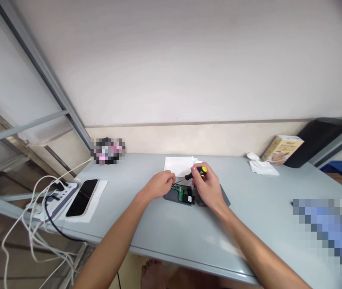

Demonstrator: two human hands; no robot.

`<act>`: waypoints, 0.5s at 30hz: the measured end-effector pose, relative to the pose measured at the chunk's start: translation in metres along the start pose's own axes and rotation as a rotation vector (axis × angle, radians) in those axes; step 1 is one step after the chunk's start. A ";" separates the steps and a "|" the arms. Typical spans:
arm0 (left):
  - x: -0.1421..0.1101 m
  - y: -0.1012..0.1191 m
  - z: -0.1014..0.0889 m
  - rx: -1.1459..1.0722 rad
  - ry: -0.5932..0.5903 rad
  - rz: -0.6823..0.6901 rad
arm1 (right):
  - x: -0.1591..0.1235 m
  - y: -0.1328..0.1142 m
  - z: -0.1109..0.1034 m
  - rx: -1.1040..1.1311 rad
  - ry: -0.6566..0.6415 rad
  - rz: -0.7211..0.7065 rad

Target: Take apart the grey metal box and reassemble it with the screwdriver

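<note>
My right hand grips a screwdriver with a black and yellow handle. Its thin shaft slants down to the left, toward the upper left part of a green circuit board. The board has a black block at its lower right and lies on a dark grey casing piece. My left hand has its fingers curled together at the board's upper left, beside the screwdriver tip; what they pinch is hidden. Partly under my right hand lies another dark grey piece. White paper lies just behind.
To the left, a phone lies on white paper near a power strip with tangled cables. At the back right are tissues, a yellow box and a black cylindrical object. The grey table meets the wall behind.
</note>
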State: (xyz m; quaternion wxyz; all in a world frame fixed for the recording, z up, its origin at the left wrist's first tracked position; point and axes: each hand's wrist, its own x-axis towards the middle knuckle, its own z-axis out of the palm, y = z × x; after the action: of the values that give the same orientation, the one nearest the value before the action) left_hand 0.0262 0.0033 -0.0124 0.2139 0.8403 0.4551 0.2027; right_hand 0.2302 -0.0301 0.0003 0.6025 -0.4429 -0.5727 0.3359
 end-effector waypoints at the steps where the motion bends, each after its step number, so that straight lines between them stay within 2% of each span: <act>1: 0.000 0.000 0.000 0.001 -0.001 0.001 | 0.000 0.000 0.000 -0.001 0.000 -0.001; 15: 0.000 0.002 -0.002 0.014 -0.003 0.004 | -0.001 0.002 0.000 0.015 -0.014 0.020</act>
State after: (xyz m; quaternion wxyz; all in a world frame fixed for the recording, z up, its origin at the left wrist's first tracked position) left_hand 0.0265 0.0026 -0.0099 0.2081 0.8429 0.4546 0.1989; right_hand 0.2307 -0.0303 -0.0022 0.5983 -0.4418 -0.5701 0.3491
